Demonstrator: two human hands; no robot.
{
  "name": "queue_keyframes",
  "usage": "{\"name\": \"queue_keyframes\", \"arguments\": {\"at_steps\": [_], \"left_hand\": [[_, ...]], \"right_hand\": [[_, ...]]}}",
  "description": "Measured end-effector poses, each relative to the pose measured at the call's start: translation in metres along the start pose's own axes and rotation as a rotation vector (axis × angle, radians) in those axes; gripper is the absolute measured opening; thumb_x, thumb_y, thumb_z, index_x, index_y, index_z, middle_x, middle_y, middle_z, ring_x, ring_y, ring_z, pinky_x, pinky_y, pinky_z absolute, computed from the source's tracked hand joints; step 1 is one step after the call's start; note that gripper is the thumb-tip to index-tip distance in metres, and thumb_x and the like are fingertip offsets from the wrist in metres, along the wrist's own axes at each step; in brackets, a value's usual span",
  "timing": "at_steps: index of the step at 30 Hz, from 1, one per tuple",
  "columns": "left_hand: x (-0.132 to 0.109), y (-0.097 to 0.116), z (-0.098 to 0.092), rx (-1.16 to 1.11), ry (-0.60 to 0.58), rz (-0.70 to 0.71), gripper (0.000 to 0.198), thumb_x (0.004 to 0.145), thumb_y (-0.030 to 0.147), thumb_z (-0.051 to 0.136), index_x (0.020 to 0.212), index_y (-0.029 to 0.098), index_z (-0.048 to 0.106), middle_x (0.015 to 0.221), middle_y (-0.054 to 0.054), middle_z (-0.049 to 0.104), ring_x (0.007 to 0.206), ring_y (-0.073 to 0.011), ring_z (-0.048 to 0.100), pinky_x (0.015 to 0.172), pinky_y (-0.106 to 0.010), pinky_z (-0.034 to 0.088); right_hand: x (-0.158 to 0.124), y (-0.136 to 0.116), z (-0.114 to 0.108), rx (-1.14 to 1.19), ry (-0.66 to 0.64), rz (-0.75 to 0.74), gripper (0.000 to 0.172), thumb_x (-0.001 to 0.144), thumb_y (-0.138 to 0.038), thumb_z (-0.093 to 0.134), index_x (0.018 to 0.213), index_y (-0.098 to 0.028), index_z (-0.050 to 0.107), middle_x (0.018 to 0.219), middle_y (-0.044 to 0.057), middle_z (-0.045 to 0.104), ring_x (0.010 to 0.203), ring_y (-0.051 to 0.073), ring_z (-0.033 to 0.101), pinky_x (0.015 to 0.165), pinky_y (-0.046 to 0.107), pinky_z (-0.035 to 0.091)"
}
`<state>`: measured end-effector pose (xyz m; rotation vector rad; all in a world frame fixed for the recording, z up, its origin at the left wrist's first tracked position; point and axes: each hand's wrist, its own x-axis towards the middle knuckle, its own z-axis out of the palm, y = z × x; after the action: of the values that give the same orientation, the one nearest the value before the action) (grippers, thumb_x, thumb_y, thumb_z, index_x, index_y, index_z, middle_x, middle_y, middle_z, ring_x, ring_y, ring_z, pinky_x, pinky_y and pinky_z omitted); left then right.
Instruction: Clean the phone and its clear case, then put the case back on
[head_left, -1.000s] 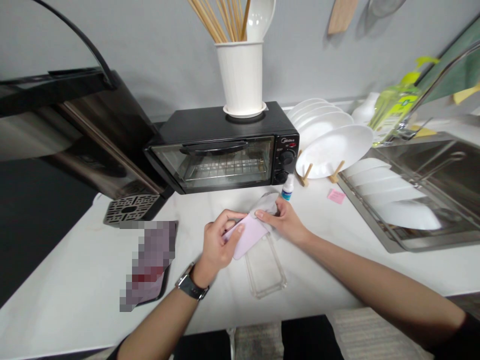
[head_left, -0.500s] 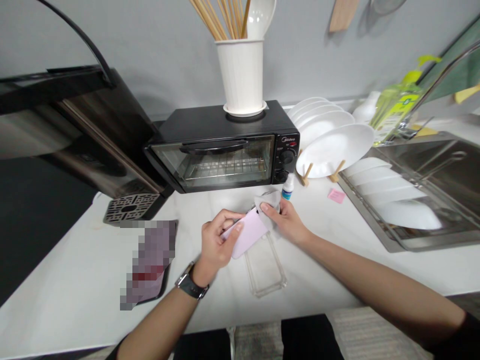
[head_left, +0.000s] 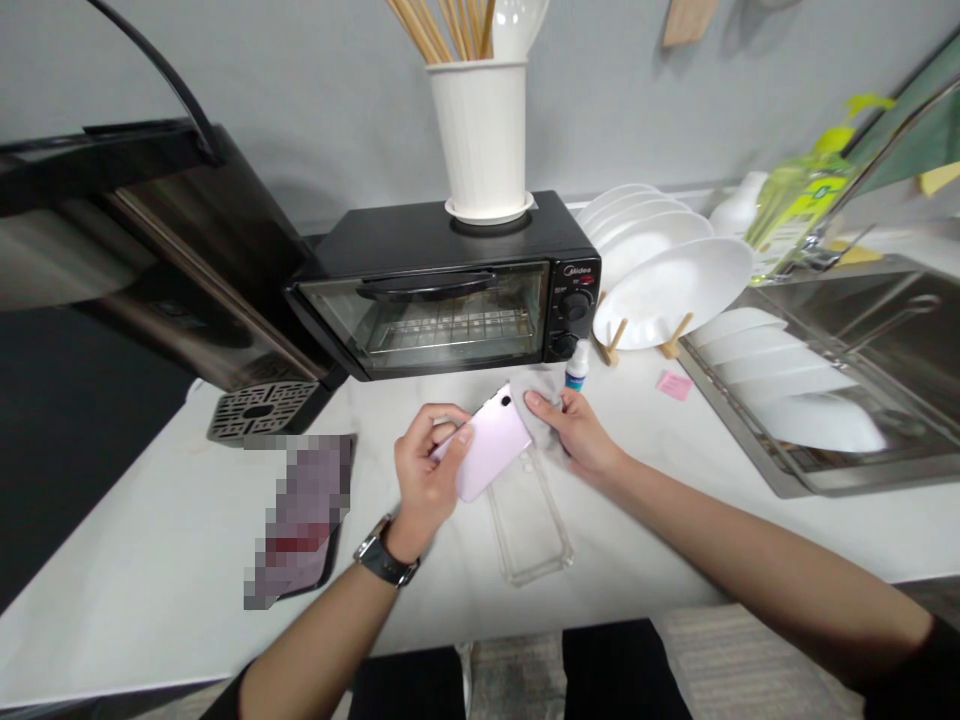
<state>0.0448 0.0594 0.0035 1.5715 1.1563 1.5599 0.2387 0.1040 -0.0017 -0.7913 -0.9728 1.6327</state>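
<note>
A light purple phone (head_left: 491, 450) is gripped by my left hand (head_left: 427, 460), its back and dark camera lens turned up. My right hand (head_left: 581, 430) pinches a thin pale cloth (head_left: 534, 400) just right of the phone's upper end. Whether the cloth still touches the phone I cannot tell. Beneath them on the counter lies a clear phone case (head_left: 532, 530), its upper end partly covered by the phone and the cloth. A small white spray bottle (head_left: 577, 367) with a blue label stands behind my right hand.
A black toaster oven (head_left: 442, 310) stands at the back, bearing a white cup (head_left: 480, 130) of chopsticks. White plates (head_left: 675, 290) rest in a rack beside the sink (head_left: 795, 485). On the left are a coffee machine (head_left: 217, 260) and a blurred-out phone-like slab (head_left: 311, 510). A pink note (head_left: 674, 385) lies right.
The cloth has come off the phone's upper end toward the right, baring the camera lens. My left hand has shifted slightly up and left with the phone.
</note>
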Motion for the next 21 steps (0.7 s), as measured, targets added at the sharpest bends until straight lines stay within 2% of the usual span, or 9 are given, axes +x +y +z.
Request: {"name": "queue_keyframes", "arguments": {"at_steps": [4, 6, 10, 14, 16, 18, 21], "left_hand": [[0.001, 0.0, -0.001, -0.055, 0.084, -0.012, 0.023, 0.094, 0.04, 0.074, 0.099, 0.021, 0.063, 0.055, 0.006, 0.055, 0.043, -0.0085, 0.04, 0.043, -0.02, 0.025], [0.001, 0.0, -0.001, -0.047, 0.059, -0.019, 0.025, 0.094, 0.042, 0.074, 0.099, 0.021, 0.063, 0.055, 0.006, 0.055, 0.043, -0.0087, 0.041, 0.043, -0.02, 0.025], [0.003, 0.001, 0.002, -0.024, 0.014, -0.045, 0.028, 0.095, 0.046, 0.072, 0.097, 0.019, 0.064, 0.059, 0.004, 0.058, 0.047, -0.0099, 0.045, 0.045, -0.021, 0.028], [0.004, 0.001, 0.001, -0.041, 0.072, -0.046, 0.028, 0.095, 0.046, 0.072, 0.099, 0.02, 0.064, 0.066, 0.003, 0.062, 0.048, -0.0103, 0.047, 0.046, -0.022, 0.03], [0.002, 0.001, 0.0, -0.014, 0.071, -0.009, 0.027, 0.096, 0.046, 0.071, 0.099, 0.02, 0.064, 0.063, 0.003, 0.06, 0.048, -0.0103, 0.045, 0.046, -0.022, 0.029], [0.0, 0.0, -0.001, 0.029, 0.051, 0.031, 0.026, 0.097, 0.045, 0.07, 0.097, 0.02, 0.065, 0.06, 0.004, 0.057, 0.048, -0.0103, 0.043, 0.047, -0.023, 0.027], [0.0, -0.001, 0.0, 0.053, 0.053, 0.05, 0.024, 0.098, 0.043, 0.068, 0.098, 0.019, 0.065, 0.062, 0.004, 0.06, 0.049, -0.0104, 0.043, 0.048, -0.023, 0.028]], "right_hand": [[0.0, 0.005, -0.002, -0.027, -0.156, 0.099, 0.046, 0.066, -0.052, 0.097, 0.093, -0.019, 0.078, 0.084, 0.002, 0.078, 0.067, 0.014, 0.068, 0.061, 0.025, 0.056], [0.003, 0.009, -0.005, -0.042, -0.12, 0.123, 0.048, 0.067, -0.057, 0.094, 0.091, -0.018, 0.078, 0.079, 0.001, 0.077, 0.062, 0.013, 0.066, 0.057, 0.024, 0.053], [0.007, 0.012, -0.007, 0.011, 0.07, 0.078, 0.059, 0.068, -0.074, 0.085, 0.082, -0.018, 0.075, 0.074, 0.003, 0.076, 0.063, 0.016, 0.068, 0.058, 0.027, 0.054], [0.003, 0.008, -0.004, 0.015, -0.078, 0.049, 0.053, 0.062, -0.055, 0.098, 0.093, -0.02, 0.075, 0.086, 0.004, 0.079, 0.071, 0.018, 0.07, 0.065, 0.029, 0.057], [0.001, 0.008, -0.004, -0.045, -0.13, 0.037, 0.051, 0.063, -0.052, 0.098, 0.096, -0.021, 0.076, 0.087, 0.003, 0.079, 0.07, 0.017, 0.069, 0.064, 0.028, 0.056], [0.001, 0.009, -0.007, -0.136, -0.095, 0.019, 0.048, 0.069, -0.061, 0.092, 0.089, -0.02, 0.075, 0.08, 0.002, 0.076, 0.064, 0.016, 0.065, 0.058, 0.027, 0.052], [0.002, 0.008, -0.009, -0.237, 0.014, -0.06, 0.055, 0.079, -0.075, 0.077, 0.08, -0.02, 0.071, 0.07, 0.001, 0.071, 0.059, 0.015, 0.06, 0.055, 0.028, 0.05]]}}
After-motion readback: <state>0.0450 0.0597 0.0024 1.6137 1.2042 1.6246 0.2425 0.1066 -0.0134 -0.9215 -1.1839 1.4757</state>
